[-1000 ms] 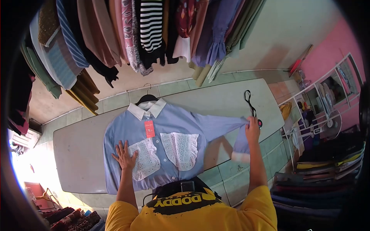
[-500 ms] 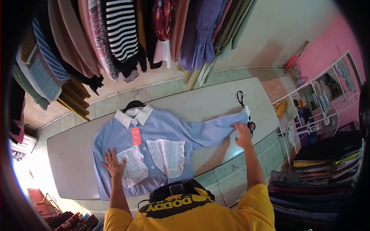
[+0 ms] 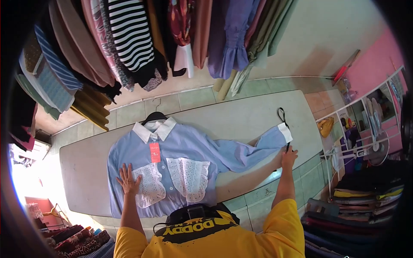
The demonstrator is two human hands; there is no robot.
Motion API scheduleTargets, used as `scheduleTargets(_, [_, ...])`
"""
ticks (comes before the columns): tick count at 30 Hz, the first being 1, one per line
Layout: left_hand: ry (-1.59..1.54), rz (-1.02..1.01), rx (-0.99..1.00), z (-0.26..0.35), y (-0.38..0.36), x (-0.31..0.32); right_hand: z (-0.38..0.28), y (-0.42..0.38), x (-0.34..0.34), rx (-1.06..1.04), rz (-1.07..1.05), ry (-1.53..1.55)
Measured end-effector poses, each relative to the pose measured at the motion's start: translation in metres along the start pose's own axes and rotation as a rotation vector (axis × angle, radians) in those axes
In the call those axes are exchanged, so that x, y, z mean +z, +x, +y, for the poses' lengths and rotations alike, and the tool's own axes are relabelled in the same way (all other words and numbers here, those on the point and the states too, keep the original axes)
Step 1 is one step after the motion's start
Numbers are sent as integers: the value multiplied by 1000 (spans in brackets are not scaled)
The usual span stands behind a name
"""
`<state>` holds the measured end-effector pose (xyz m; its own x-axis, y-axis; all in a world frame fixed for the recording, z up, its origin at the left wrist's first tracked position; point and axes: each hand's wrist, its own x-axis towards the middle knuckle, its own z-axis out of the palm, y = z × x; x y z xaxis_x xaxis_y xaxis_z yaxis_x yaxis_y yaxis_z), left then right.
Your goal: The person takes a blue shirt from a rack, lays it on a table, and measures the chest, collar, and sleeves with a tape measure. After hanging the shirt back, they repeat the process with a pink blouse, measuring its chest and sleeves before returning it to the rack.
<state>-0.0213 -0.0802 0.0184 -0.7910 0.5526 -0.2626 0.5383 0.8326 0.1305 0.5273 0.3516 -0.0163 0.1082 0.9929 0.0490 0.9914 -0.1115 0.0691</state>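
A light-blue blouse lies spread on the long pale table, with a white collar, white eyelet pockets and a pink tag. Its black hanger shows at the neck. My left hand rests flat on the blouse beside one pocket, fingers spread. One sleeve stretches out to the right, ending in a white cuff. Just below that cuff, my right hand has its fingers closed around a round black object, mostly hidden; its black strap loops out past the cuff.
Clothes on hangers hang above the table's far side. To the right stand a white metal rack, a fan and stacked folded fabrics. More folded clothes lie at lower left.
My right hand has moved off the sleeve end to the round black object and closed on it. The cuff now lies flatter and more visible. My left hand has stayed on the blouse.
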Motion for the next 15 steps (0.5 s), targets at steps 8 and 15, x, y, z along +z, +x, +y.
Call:
scheduleTargets(8, [-65,59,30,-8,1,8,42,52,-71,201,464,1364])
scheduleTargets(15, [-313,218,168,-28,-1,16,-162,-110,-226,-342,-173,1532])
